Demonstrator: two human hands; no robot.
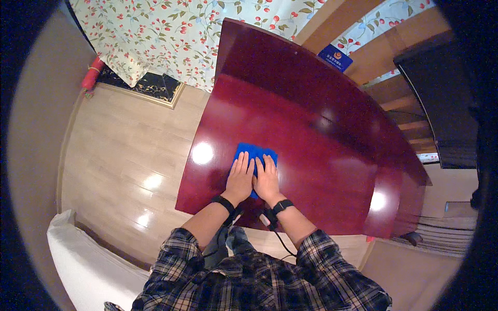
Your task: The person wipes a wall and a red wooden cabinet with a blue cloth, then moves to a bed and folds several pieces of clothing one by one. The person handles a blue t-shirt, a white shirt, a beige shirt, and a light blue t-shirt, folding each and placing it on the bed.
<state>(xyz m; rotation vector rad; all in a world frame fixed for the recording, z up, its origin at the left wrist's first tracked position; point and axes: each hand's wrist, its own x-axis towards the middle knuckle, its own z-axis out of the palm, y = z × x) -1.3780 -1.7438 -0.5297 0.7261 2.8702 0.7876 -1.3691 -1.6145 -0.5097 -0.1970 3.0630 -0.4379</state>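
A blue cloth (253, 148) lies flat on the glossy dark red wooden desk (323, 186), near its left front part. My left hand (240, 179) rests palm down on the left half of the cloth, fingers stretched forward. Beside it, my right hand (267, 180) lies palm down on the right half, thumb close to the left hand. Neither hand has its fingers curled around the cloth. Black bands with small devices and cables circle both wrists. The middle of the cloth is partly hidden under the hands.
A raised red back panel (288, 66) borders the desk's far side. Behind it hang a floral curtain (163, 27) and wooden slats (338, 23). A black monitor-like panel (439, 105) stands at right. A white-covered piece of furniture (85, 264) sits at lower left.
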